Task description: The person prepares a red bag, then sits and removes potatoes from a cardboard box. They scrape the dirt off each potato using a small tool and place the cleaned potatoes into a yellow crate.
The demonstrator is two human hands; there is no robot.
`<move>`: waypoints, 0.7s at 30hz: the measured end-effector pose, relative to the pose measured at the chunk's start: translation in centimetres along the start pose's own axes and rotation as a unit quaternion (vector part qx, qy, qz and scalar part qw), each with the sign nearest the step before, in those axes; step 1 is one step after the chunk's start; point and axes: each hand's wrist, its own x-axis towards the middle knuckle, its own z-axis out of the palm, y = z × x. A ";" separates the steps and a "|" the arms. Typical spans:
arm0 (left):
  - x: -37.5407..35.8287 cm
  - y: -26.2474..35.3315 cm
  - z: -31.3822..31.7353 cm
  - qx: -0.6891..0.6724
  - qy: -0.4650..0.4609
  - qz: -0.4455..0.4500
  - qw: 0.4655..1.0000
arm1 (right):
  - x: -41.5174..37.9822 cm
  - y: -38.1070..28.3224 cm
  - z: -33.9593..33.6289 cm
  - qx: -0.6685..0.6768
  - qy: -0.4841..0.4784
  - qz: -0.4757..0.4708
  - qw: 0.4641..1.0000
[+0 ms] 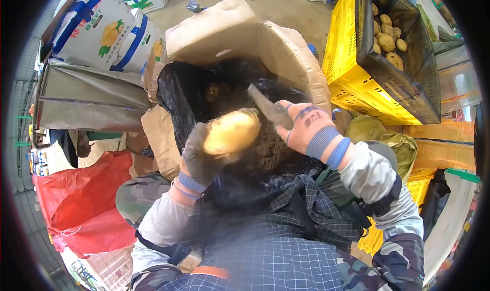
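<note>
In my gloved left hand I hold a large yellow potato up over the box, fingers curled around its left end. My gloved right hand is closed around a flat, greyish tool, smeared by motion, whose kind I cannot tell. The tool points up and left, just beyond the potato's right end. Below both hands, a cardboard box lined with a black plastic bag holds dark, loose soil.
To the right stands a yellow crate, with several potatoes in a black-lined container on top. White printed cartons are stacked at the upper left. A red bag lies at the left, and a greenish sack at the right.
</note>
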 end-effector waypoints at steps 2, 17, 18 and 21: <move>0.5 0.4 -0.3 -0.110 -0.091 -0.118 0.983 | 0.6 0.2 0.0 0.348 -0.146 0.074 0.923; -0.1 0.1 1.8 -0.137 -0.015 -0.083 0.987 | 0.7 -1.5 -2.7 -0.025 -0.160 0.043 0.986; 0.0 -0.1 1.6 -0.053 -0.004 -0.056 0.997 | 0.4 -1.8 -2.2 -0.034 -0.167 0.013 0.985; 0.1 -0.8 0.9 0.096 0.026 -0.015 0.995 | -0.8 -3.5 -1.5 -0.078 -0.201 -0.068 0.974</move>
